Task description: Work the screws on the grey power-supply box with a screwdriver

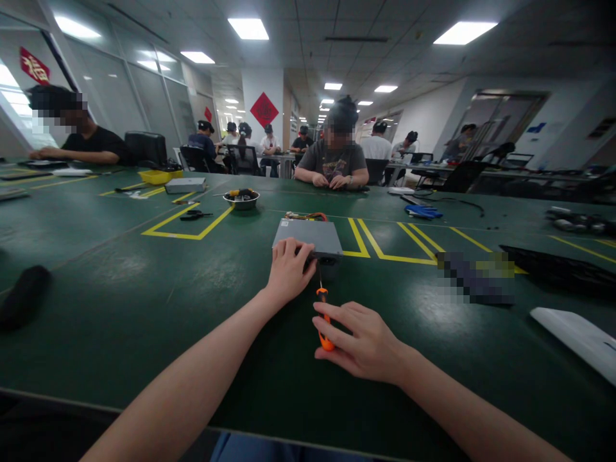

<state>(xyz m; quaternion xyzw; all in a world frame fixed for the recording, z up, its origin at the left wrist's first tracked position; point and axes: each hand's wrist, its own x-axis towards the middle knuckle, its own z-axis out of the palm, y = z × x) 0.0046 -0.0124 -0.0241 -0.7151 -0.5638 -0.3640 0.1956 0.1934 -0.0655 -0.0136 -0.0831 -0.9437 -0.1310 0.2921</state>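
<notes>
A grey metal computer power supply (pixel 308 235) lies on the green table in front of me, its bundle of coloured wires (pixel 308 217) at the far side. My left hand (pixel 290 269) rests on its near left edge, fingers curled over the casing. In my right hand (pixel 359 337) is an orange and black screwdriver (pixel 326 333), held by the handle between thumb and fingers. Its thin shaft points away from me at the near face of the power supply. Whether the tip touches a screw cannot be made out.
A metal bowl (pixel 241 200) with tools, black pliers (pixel 195 215), another grey box (pixel 185 185) and a yellow tray (pixel 160 176) stand farther left. To the right are blue gloves (pixel 423 211) and a white panel (pixel 577 340). A person (pixel 332 154) sits opposite.
</notes>
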